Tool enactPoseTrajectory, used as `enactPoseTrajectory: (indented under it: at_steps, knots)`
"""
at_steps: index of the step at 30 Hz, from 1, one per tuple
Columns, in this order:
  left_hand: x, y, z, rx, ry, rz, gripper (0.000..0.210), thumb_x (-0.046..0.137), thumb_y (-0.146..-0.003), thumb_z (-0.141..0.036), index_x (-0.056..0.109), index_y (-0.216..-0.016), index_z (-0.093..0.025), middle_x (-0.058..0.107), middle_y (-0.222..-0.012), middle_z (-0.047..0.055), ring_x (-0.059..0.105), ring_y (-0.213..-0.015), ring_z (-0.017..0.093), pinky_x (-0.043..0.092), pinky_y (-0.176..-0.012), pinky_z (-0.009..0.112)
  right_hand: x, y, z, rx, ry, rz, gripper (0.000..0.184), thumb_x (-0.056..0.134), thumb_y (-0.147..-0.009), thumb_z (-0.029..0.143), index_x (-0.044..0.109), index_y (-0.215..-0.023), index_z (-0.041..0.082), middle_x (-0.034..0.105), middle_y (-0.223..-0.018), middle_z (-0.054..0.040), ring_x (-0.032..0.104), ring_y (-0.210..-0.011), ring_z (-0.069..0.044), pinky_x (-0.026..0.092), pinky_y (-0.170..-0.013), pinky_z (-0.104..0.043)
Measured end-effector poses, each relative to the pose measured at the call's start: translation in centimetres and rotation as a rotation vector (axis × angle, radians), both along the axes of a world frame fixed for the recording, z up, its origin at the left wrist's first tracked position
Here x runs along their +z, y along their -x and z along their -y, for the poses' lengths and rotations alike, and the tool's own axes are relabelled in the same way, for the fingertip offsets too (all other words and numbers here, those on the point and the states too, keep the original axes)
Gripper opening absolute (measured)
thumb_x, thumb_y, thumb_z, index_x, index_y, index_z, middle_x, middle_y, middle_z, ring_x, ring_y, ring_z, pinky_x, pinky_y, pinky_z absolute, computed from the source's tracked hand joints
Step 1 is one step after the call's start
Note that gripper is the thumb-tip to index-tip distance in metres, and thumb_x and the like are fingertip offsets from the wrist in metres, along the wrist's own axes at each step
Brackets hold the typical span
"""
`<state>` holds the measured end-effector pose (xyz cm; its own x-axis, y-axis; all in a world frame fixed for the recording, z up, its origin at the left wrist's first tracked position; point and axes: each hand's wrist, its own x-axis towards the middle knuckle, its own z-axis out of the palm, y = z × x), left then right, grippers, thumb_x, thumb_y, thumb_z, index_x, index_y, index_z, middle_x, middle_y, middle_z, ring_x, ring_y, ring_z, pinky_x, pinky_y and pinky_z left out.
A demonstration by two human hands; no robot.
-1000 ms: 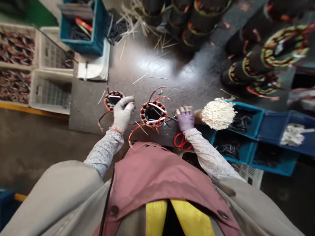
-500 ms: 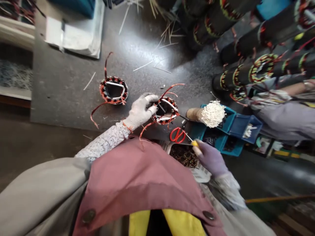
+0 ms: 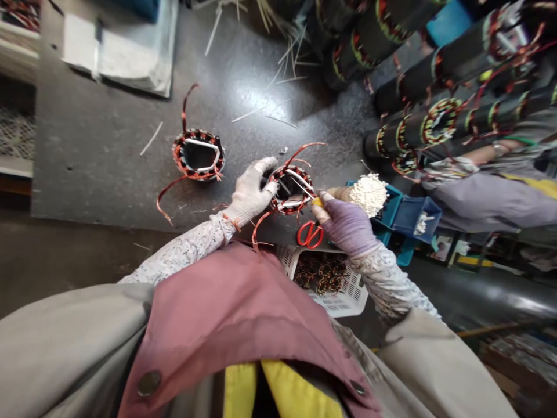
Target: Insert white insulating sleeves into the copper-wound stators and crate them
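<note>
My left hand (image 3: 252, 188), in a white glove, grips the left rim of a wire-wound stator (image 3: 281, 205) with red-and-black windings, white sleeves and loose red leads. In my purple-gloved right hand (image 3: 348, 223) is a screwdriver-like tool with a yellow handle (image 3: 317, 202). Its thin metal shaft points left over the stator's opening; whether the tip touches the windings I cannot tell. Red-handled scissors (image 3: 310, 234) lie just below that hand. Farther left on the table stands a second stator (image 3: 185, 169), untouched, its leads spread out.
A white basket (image 3: 357, 303) holding wound parts sits below the table edge. Blue bins (image 3: 415, 216) and a bundle of white sticks (image 3: 369, 195) are at the right. Stacked stators (image 3: 409, 78) fill the back right, near another person's arm (image 3: 483, 154). Papers (image 3: 117, 58) lie at back left.
My right hand has moved up and left, bringing the yellow-handled tool from beside the scissors to the stator. My left hand keeps its hold. The whole view has shifted slightly.
</note>
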<state>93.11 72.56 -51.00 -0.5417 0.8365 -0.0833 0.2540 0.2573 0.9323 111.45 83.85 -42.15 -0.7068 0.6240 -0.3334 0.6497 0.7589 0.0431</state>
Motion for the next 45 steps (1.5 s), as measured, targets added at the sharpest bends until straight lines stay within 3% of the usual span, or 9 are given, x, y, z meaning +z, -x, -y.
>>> enactPoseTrajectory:
  at_steps: [8, 18, 35, 42, 45]
  knots:
    - [0.0, -0.2, -0.2, 0.018, 0.022, -0.010, 0.050, 0.057, -0.082, -0.016, 0.059, -0.131, -0.017, 0.067, -0.132, 0.010, 0.063, -0.122, 0.023, 0.049, -0.113, 0.042, -2.1, -0.2, -0.8, 0.000, 0.074, -0.134, 0.043, 0.051, -0.098, 0.037, 0.070, -0.129, 0.015, 0.079, -0.098, -0.0127, 0.074, -0.089, -0.027, 0.054, -0.079, -0.033]
    - [-0.2, -0.5, 0.0, 0.038, 0.005, -0.019, 0.049, 0.057, -0.083, -0.016, 0.058, -0.132, -0.017, 0.066, -0.134, 0.009, 0.062, -0.125, 0.022, 0.048, -0.114, 0.039, -2.5, -1.3, -1.1, -0.016, 0.113, -0.215, 0.044, 0.051, -0.096, 0.038, 0.070, -0.129, 0.016, 0.079, -0.103, -0.0125, 0.074, -0.092, -0.028, 0.056, -0.081, -0.035]
    - [0.1, -0.7, 0.0, 0.066, -0.010, -0.055, 0.049, 0.057, -0.082, -0.015, 0.060, -0.130, -0.018, 0.068, -0.132, 0.008, 0.062, -0.124, 0.021, 0.048, -0.113, 0.039, -3.6, -0.1, -2.0, -0.079, 0.344, -0.364, 0.041, 0.054, -0.095, 0.037, 0.072, -0.127, 0.017, 0.077, -0.112, -0.0114, 0.075, -0.102, -0.028, 0.058, -0.089, -0.038]
    - [0.3, -0.9, 0.3, 0.086, 0.070, -0.123, 0.050, 0.058, -0.081, -0.018, 0.060, -0.132, -0.019, 0.069, -0.129, 0.009, 0.063, -0.121, 0.022, 0.048, -0.113, 0.040, -4.0, 0.6, -1.6, -0.021, 0.189, -0.207, 0.046, 0.058, -0.094, 0.040, 0.069, -0.131, 0.014, 0.079, -0.100, -0.0137, 0.075, -0.094, -0.029, 0.057, -0.081, -0.034]
    - [0.5, -0.6, 0.6, 0.065, 0.098, -0.130, 0.051, 0.059, -0.082, -0.019, 0.060, -0.133, -0.020, 0.068, -0.130, 0.008, 0.064, -0.120, 0.023, 0.049, -0.111, 0.040, -4.1, 0.7, -1.4, -0.131, 0.319, -0.340, 0.045, 0.062, -0.091, 0.045, 0.073, -0.124, 0.017, 0.079, -0.100, -0.0121, 0.074, -0.095, -0.028, 0.058, -0.081, -0.035]
